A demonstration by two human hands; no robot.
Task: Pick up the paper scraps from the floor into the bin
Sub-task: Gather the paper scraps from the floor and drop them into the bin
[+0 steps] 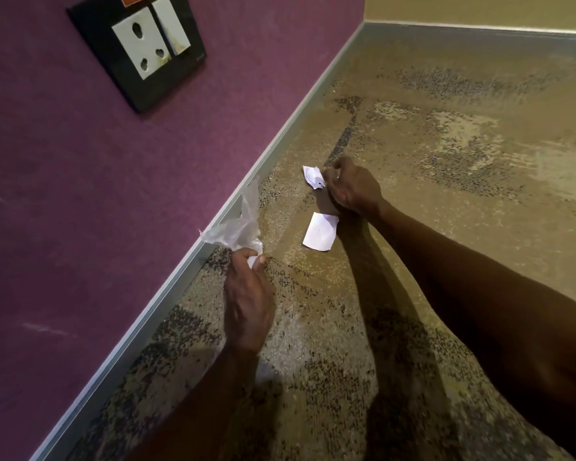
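My right hand (pixel 351 186) reaches down to the speckled floor and pinches a crumpled white paper scrap (pixel 313 177) at its right edge. A flat white paper scrap (pixel 320 231) lies on the floor just below that hand, untouched. My left hand (pixel 248 294) is nearer the wall, its fingers curled round a crumpled clear plastic piece (pixel 241 227) that sticks up from it, with a bit of white paper in the same grip. No bin is in view.
A purple wall (pixel 80 194) with a grey skirting strip (pixel 167 277) runs along the left. A black switch plate with a white socket (pixel 140 48) is mounted on that wall. Open speckled floor (pixel 463 161) extends to the right and back.
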